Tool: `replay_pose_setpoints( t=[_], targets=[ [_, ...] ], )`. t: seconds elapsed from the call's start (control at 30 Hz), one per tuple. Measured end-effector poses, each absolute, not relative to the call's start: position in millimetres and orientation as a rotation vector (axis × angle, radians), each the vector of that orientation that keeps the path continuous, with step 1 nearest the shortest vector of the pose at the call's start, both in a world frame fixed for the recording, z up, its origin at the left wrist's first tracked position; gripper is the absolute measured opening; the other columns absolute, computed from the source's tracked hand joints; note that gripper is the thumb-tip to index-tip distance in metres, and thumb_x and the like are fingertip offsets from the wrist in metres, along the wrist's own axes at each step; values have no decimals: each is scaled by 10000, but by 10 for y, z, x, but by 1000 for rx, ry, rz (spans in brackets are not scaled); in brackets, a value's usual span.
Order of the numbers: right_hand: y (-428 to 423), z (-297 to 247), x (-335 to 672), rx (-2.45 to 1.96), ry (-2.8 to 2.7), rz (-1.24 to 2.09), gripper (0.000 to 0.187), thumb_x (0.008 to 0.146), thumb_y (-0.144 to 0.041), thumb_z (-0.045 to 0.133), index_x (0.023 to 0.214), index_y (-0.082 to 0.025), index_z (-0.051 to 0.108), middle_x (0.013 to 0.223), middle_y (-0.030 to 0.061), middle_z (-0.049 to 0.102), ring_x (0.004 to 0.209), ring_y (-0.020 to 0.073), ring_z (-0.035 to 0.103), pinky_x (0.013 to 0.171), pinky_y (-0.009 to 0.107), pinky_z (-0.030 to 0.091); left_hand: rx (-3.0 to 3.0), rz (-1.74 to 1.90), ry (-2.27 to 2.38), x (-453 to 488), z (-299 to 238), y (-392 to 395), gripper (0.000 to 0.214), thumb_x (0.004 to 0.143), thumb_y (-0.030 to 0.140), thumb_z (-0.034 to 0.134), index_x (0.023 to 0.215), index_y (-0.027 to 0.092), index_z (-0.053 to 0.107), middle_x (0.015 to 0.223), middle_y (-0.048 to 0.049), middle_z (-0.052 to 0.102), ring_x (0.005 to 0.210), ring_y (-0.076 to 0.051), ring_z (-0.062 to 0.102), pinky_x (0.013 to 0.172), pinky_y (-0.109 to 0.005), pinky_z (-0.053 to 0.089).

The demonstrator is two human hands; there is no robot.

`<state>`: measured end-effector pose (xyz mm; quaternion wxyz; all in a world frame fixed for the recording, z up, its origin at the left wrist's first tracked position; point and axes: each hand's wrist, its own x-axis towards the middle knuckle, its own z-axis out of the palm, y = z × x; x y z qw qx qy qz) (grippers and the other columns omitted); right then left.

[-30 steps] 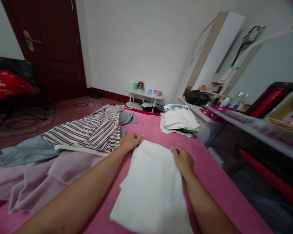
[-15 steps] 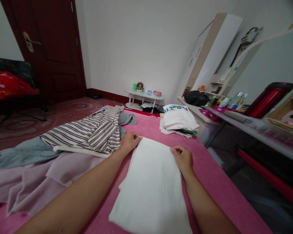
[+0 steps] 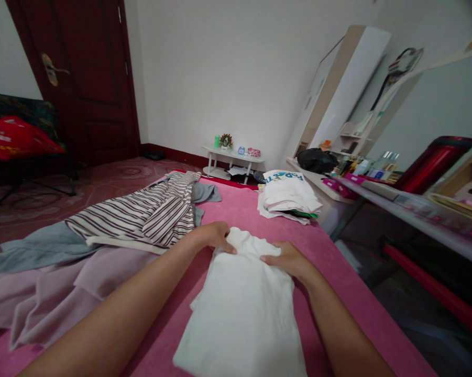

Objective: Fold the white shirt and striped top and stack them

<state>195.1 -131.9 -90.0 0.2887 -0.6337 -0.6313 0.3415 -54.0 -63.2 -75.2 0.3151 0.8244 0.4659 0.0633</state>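
White cloth (image 3: 241,314): lies on pink bedspread (image 3: 239,204), long axis running away from wearer. L hand (image 3: 217,236) at far L corner, R hand (image 3: 289,257) at far R corner. Hands apart from each other, each pinched on cloth; thumbs on top, other fingers mostly hidden.

Risks (judged):
1. Creases: far edge is bunched betw. hands; pressing it thus may set wrinkles.
2. Skew: unequal L/R pull may twist layers.
3. Slip: small flap at L edge could work loose if lower layers aren't gripped.
4. Drag: L forearm overlaps mauve cloth (image 3: 98,272) in view (contact: can't tell) & might pull it.

Surface: striped garment (image 3: 137,214) over grey garment (image 3: 31,245), L; folded stack (image 3: 291,193), far R.

Room: red flask (image 3: 434,165), R; red bag (image 3: 21,139) on chair, L; low white tabletop (image 3: 231,153) w/ small items, near far wall (image 3: 220,68); dark red door (image 3: 86,99), far L.
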Motion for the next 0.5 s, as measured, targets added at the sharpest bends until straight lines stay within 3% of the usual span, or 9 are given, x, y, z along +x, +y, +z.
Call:
replay_pose_setpoints(
  t=[0.1, 0.23, 0.3, 0.4, 0.5],
  targets=[
    [-1398, -611, 1876, -1556, -1540, 805, 364, 596, -393, 751, 830, -119, 703, 731, 36, 692, 626, 190, 603, 545, 275, 451, 2096, 576, 972, -489, -601, -668, 280, 620, 336, 699, 810, 134, 663, 754, 1, 670, 683, -173, 607, 582, -227, 440],
    [-1542, -79, 1799, -1238, -1215, -62, 377, 674, -400, 727, 957, -156, 676, 849, 28, 672, 736, 184, 597, 650, 280, 460, 2169, 1643, 784, -391, -77, -884, 128, 727, 209, 622, 843, 158, 603, 859, -25, 660, 818, -173, 597, 751, -271, 459],
    [-1573, 45, 1795, -1117, -1186, -348, 318, 685, -353, 728, 940, -174, 664, 893, 26, 653, 798, 183, 588, 726, 288, 453, 2266, 1934, 693, -366, 97, -959, 95, 738, 154, 607, 825, 177, 576, 877, -34, 654, 874, -176, 588, 827, -301, 444],
    [-1515, -84, 1876, -1129, -1380, -380, 178, 684, -254, 678, 842, -177, 651, 861, 25, 634, 818, 188, 576, 752, 289, 438, 2407, 1855, 619, -384, -28, -912, 151, 699, 88, 598, 816, 184, 586, 885, -41, 661, 887, -178, 594, 840, -312, 439],
    [-1395, -410, 2038, -1368, -1896, 116, 140, 629, -140, 572, 729, -182, 659, 734, 5, 638, 711, 173, 572, 647, 256, 424, 2448, 1212, 747, -466, -481, -716, 220, 609, 17, 533, 725, 169, 643, 745, -17, 676, 718, -157, 603, 701, -248, 452]
  ],
)
